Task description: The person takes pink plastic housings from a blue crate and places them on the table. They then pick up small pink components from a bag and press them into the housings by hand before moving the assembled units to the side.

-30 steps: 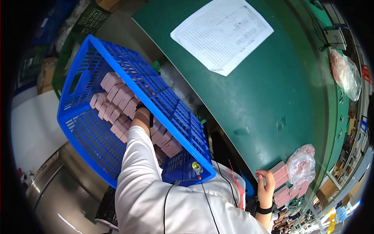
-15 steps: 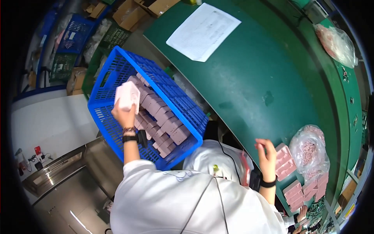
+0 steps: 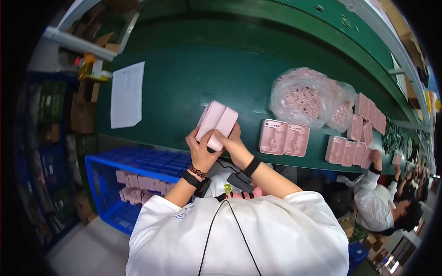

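Over the front of the green table, a pair of pink plastic housings point(image 3: 223, 123) is held side by side with smooth sides facing up. My left hand point(image 3: 201, 154) grips them at their near left end, its fingers curled round the edge. From the right, my right hand point(image 3: 232, 146) clasps the same pair, thumb across the near end. The undersides of the housings are hidden. Just right of my hands, two more pink housings point(image 3: 273, 138) lie on the table with their hollow insides up.
Clear bags of small pink parts point(image 3: 301, 99) sit behind the two housings. Further right are more pink housings point(image 3: 346, 151) and a co-worker point(image 3: 377, 198). At lower left stands a blue crate point(image 3: 106, 184) with rows of housings. A white sheet point(image 3: 127, 94) lies on the table point(image 3: 184, 78).
My view has turned toward the table. My left hand has brought pink housings from above the crate to the table. My right hand, open and empty before, now grips them too.
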`<action>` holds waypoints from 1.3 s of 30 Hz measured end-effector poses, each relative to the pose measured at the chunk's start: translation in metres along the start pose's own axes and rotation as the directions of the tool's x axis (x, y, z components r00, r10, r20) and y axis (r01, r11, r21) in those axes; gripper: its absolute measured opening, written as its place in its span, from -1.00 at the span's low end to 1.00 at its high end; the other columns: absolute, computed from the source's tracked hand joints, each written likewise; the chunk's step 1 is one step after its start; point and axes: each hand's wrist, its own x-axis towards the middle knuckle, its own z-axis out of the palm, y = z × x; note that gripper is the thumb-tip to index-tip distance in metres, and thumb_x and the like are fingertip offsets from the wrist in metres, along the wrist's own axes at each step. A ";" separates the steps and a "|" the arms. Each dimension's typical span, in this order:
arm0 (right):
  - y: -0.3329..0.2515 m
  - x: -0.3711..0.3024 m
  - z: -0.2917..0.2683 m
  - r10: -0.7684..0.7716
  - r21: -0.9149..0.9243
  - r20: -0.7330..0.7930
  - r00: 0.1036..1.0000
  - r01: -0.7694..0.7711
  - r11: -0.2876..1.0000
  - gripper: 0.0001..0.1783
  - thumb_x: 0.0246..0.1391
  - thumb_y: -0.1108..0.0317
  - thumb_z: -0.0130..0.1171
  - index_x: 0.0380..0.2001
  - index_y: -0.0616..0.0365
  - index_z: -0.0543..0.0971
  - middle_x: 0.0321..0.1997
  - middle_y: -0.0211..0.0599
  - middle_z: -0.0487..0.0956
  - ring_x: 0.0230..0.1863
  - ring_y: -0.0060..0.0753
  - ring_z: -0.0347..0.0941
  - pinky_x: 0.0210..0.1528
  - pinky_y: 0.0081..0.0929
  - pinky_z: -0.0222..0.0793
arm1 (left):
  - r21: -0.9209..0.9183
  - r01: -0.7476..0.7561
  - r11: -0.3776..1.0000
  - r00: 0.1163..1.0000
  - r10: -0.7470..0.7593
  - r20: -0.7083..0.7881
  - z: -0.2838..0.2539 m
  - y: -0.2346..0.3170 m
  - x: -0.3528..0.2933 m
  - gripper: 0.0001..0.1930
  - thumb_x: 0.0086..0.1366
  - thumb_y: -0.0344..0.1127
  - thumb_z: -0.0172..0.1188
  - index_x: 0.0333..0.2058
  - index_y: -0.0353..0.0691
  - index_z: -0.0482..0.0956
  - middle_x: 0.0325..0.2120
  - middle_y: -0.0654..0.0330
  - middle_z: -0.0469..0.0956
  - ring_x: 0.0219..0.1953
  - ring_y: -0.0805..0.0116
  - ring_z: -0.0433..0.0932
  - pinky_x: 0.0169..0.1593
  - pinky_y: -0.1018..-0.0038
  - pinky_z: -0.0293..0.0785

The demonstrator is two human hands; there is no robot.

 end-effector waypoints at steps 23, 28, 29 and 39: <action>0.043 -0.005 -0.101 -0.588 -0.935 -0.042 0.808 0.176 0.308 -0.28 -0.10 0.54 -0.05 0.18 0.29 -0.02 -0.14 0.01 0.24 -0.09 -0.13 0.32 -0.11 -0.43 0.33 | -0.510 0.795 0.329 0.590 -0.614 0.524 0.025 -0.082 -0.005 -0.53 0.11 -0.51 0.03 -0.01 -0.27 0.07 -0.13 -0.03 0.30 -0.19 0.26 0.46 -0.24 0.44 0.50; 0.032 -0.005 -0.089 -0.343 -0.987 -0.106 0.933 -0.057 0.150 -0.19 -0.17 0.54 -0.01 0.21 0.26 -0.06 -0.32 0.02 0.39 -0.39 -0.10 0.40 -0.32 -0.30 0.38 | -0.323 0.775 0.544 0.620 -0.551 0.559 0.030 -0.107 -0.025 -0.53 0.10 -0.48 0.03 0.00 -0.29 0.11 -0.14 -0.08 0.28 -0.26 0.20 0.49 -0.31 0.45 0.52; 0.024 -0.006 -0.086 -0.272 -0.991 -0.132 0.953 -0.127 0.036 -0.18 -0.15 0.48 0.00 0.22 0.26 -0.06 -0.44 -0.08 0.44 -0.53 -0.16 0.42 -0.44 -0.29 0.39 | -0.223 0.745 0.629 0.621 -0.530 0.577 0.031 -0.108 -0.026 -0.52 0.10 -0.47 0.03 0.00 -0.28 0.12 -0.14 -0.08 0.28 -0.25 0.16 0.49 -0.29 0.40 0.51; 0.019 -0.004 -0.082 -0.181 -0.913 -0.160 0.970 -0.215 -0.346 -0.23 -0.13 0.37 0.01 0.22 0.16 0.04 -0.60 -0.32 0.50 -0.53 -0.39 0.47 -0.47 -0.29 0.35 | 0.120 0.521 0.845 0.710 -0.507 0.488 0.015 -0.120 -0.008 -0.52 -0.01 -0.45 0.05 -0.05 -0.33 0.18 -0.16 -0.16 0.29 -0.20 -0.18 0.39 -0.10 0.19 0.36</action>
